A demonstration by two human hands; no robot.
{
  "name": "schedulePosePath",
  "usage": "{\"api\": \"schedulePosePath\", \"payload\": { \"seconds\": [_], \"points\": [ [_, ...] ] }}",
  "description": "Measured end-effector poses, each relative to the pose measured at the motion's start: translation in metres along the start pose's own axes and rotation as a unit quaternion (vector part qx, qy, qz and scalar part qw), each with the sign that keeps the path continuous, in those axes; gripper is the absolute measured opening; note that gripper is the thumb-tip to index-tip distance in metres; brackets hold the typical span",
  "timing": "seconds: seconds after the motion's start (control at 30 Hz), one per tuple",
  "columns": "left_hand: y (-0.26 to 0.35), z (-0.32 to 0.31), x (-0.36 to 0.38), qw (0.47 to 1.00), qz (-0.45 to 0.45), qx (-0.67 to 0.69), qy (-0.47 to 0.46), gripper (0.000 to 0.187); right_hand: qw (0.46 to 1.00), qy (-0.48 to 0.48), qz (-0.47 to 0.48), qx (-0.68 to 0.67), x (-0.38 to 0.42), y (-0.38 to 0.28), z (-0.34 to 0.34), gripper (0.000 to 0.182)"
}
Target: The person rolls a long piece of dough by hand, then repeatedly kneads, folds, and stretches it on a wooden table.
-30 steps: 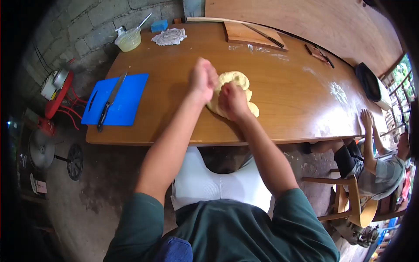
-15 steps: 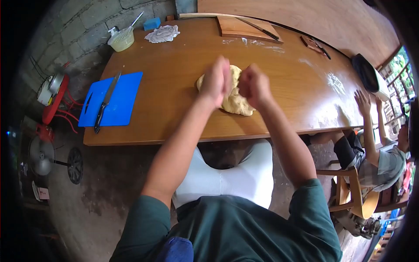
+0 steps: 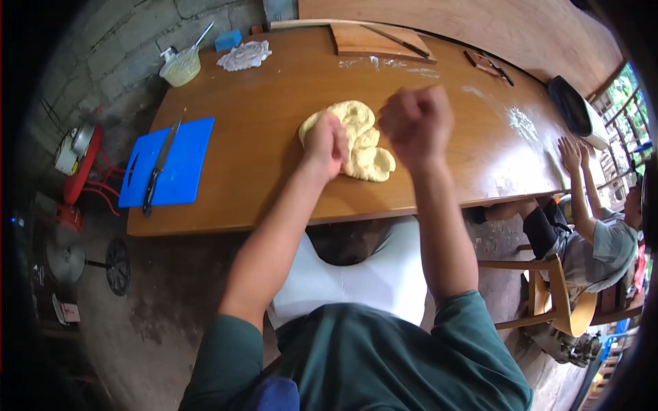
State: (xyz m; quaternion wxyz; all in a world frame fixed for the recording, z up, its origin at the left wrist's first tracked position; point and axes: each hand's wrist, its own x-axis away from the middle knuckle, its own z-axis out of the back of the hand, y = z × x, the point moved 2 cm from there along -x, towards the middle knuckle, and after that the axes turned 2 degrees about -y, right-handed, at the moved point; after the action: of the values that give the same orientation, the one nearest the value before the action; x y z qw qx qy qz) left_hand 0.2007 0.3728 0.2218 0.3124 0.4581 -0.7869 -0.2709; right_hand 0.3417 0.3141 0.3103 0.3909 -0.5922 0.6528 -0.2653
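A pale yellow lump of dough (image 3: 357,123) with dents and folds lies on the brown wooden table (image 3: 253,137). My left hand (image 3: 326,145) is curled into a fist at the left part of the dough, seemingly touching it. To the right, my right hand (image 3: 417,127) is raised above the table, apart from the dough; its fingers are curled in and somewhat blurred, with nothing visible in them.
A knife (image 3: 161,164) lies on a blue cutting board (image 3: 188,161) at left. Behind are a bowl (image 3: 181,67), a cloth (image 3: 245,55), a blue sponge (image 3: 227,40) and a wooden board (image 3: 349,42). A seated person (image 3: 606,240) rests their hands on the table at right.
My right hand has moved up and right, away from the dough. My left hand has come down onto the dough's left part. The other person's hands are closer together.
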Motion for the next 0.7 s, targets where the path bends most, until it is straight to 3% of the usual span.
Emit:
{"api": "schedulePosePath", "payload": {
  "seconds": [0.03,0.07,0.1,0.17,0.2,0.23,0.3,0.37,0.4,0.43,0.5,0.57,0.6,0.67,0.7],
  "points": [
    [0.017,-0.004,0.002,0.998,-0.030,0.056,0.000,0.040,0.988,0.125,-0.005,0.094,0.000,0.045,0.016,0.043],
    [0.039,-0.014,0.009,0.992,-0.089,0.063,-0.058,0.040,0.970,-0.006,-0.219,0.104,0.006,0.093,0.046,0.043],
    [0.057,-0.029,0.028,0.985,-0.132,0.040,-0.101,0.040,0.967,-0.051,-0.245,0.050,0.006,0.087,0.058,0.042],
    [0.046,-0.038,0.041,0.982,-0.121,0.023,-0.143,0.040,0.966,0.040,-0.182,0.179,0.006,0.078,0.032,0.044],
    [0.012,-0.026,0.025,0.996,-0.083,0.031,0.013,0.040,0.979,0.017,-0.166,0.116,0.012,0.058,0.025,0.046],
    [-0.022,0.013,-0.002,0.998,-0.038,0.032,0.024,0.039,0.989,-0.023,-0.136,0.059,0.002,0.026,0.018,0.049],
    [-0.013,0.009,0.006,1.000,-0.008,-0.013,0.004,0.036,0.988,-0.153,0.002,-0.022,0.009,-0.026,0.009,0.051],
    [0.000,0.000,0.005,0.993,-0.054,0.082,0.061,0.038,0.999,0.020,0.012,-0.022,0.015,0.033,0.031,0.044],
    [0.019,-0.002,0.006,0.992,-0.081,0.097,0.007,0.038,0.943,0.174,-0.183,0.217,0.022,0.081,0.033,0.040],
    [0.035,-0.011,0.012,0.987,-0.133,0.086,-0.029,0.037,0.975,-0.050,-0.210,0.062,0.018,0.089,0.059,0.035],
    [0.051,-0.025,0.025,0.984,-0.154,0.040,-0.081,0.037,0.964,0.000,-0.182,0.194,0.012,0.080,0.041,0.038],
    [-0.003,0.005,-0.011,0.997,-0.049,-0.026,0.047,0.037,0.988,-0.004,-0.057,0.144,0.009,0.032,0.009,0.045],
    [0.001,0.019,-0.020,0.998,-0.012,-0.038,-0.042,0.037,0.988,-0.009,-0.058,0.145,0.005,0.010,-0.001,0.045],
    [0.016,0.011,-0.029,0.999,-0.015,-0.034,-0.017,0.037,0.984,-0.163,-0.007,-0.073,0.009,-0.024,-0.010,0.046],
    [0.024,0.008,-0.029,0.999,-0.020,-0.024,0.009,0.038,1.000,0.024,0.018,0.001,0.012,0.016,-0.008,0.046]
  ]
}}
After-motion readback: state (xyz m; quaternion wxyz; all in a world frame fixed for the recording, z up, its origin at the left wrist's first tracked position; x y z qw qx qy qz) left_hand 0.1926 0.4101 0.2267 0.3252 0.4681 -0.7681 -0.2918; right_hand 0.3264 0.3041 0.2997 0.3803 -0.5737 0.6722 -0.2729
